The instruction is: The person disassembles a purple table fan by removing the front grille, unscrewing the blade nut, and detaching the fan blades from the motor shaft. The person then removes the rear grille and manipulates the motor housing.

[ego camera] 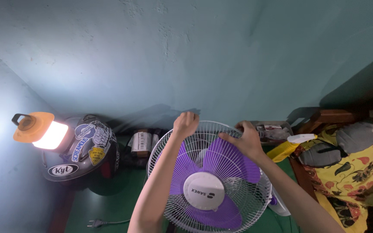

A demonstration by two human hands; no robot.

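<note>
Plainly, both hands grip a white-grilled fan point(210, 177) with purple blades.

The fan point(210, 177) stands between a helmet point(83, 149) at left and, seemingly, bedding point(350, 172) at right.
</note>
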